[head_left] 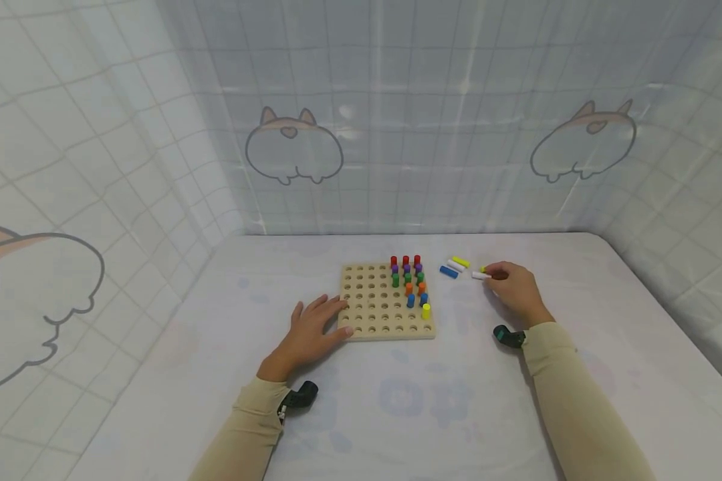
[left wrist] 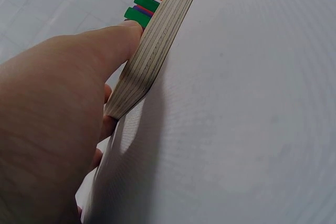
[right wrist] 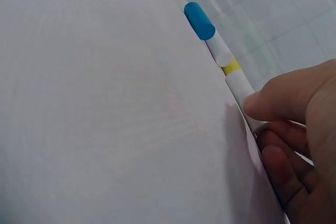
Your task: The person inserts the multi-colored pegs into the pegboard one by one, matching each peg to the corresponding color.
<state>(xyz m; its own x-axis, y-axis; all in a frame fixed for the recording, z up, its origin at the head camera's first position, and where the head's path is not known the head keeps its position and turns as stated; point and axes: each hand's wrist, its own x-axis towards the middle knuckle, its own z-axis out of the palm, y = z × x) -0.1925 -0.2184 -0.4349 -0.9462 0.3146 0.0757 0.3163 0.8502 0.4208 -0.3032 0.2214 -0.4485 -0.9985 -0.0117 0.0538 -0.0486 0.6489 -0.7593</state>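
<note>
Nearest the person, two beige sleeves reached forward over the white desk (head_left: pixel 397 414), each with a small dark camera strapped at the wrist. The left hand (head_left: pixel 313 327) lay flat with its fingers straight and spread, the fingertips resting on the left edge of the wooden pegboard (head_left: pixel 373 314); the left wrist view showed the thumb pressed against the board's layered side. The right hand (head_left: pixel 514 284) was further out and to the right of the board, its fingers curled round one end of a white peg (head_left: pixel 480 275) lying on the desk, the thumb pinching it from above in the right wrist view. A bit of a yellow peg (head_left: pixel 484 269) peeked out just behind those fingers. Beyond, three more loose pegs lay side by side: one blue peg (head_left: pixel 448 272), one white (head_left: pixel 455 266) and one yellow (head_left: pixel 460 261). In the board's right part stood about twelve upright pegs in three short columns: three red pegs (head_left: pixel 406 260) at the far edge, then purple, green, orange and blue ones, and one yellow standing peg (head_left: pixel 426 310) nearest the person. Nothing lay between the hand and the loose pegs. At the back, a pale checked curtain (head_left: pixel 397 133) with cartoon animal prints enclosed the desk.
</note>
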